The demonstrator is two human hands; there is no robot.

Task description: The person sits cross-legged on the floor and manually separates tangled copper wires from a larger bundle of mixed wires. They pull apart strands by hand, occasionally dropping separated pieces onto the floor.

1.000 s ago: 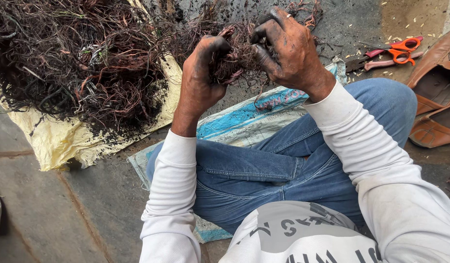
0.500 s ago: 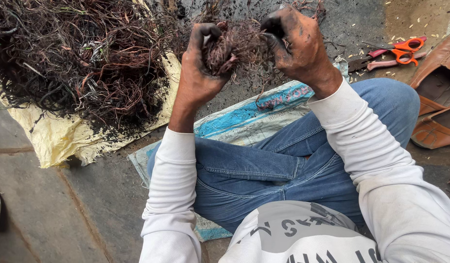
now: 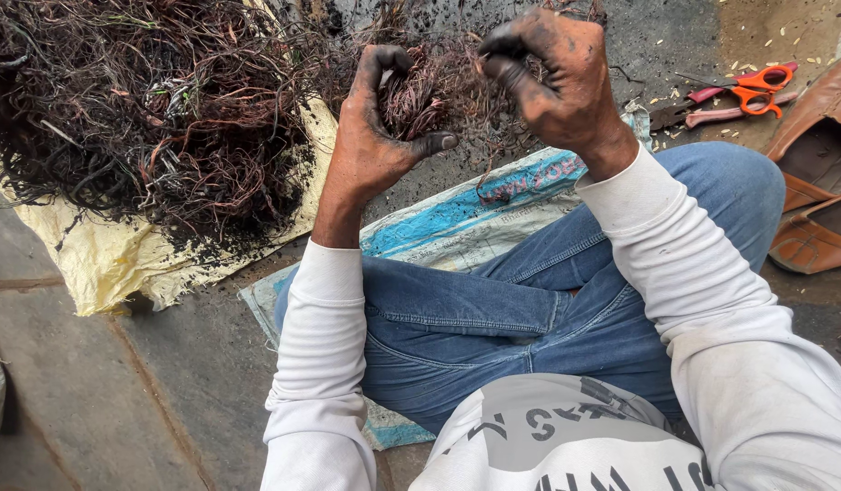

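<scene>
Wire clump [image 3: 429,91]: reddish copper strands, bunched and held up between both hands at 12 o'clock of the lap, clear of the ground, probably so the strands can be worked apart.
Left hand [image 3: 375,136]: soot-blackened; fingers curled over the clump's left side, thumb extended beneath as support.
Right hand [image 3: 557,77]: blackened; closed in a pinch on strands at the clump's right edge.
Wire pile [image 3: 138,109]: large burnt tangle at 10 o'clock, kept on a yellow sheet [image 3: 102,264], seemingly to catch debris.
Woven sack [image 3: 457,214]: blue-white, spread under the legs.
Scissors [image 3: 757,82]: orange-handled, at 2 o'clock, beside pliers [image 3: 702,114].
Brown sandals [image 3: 816,173]: at 3 o'clock.
</scene>
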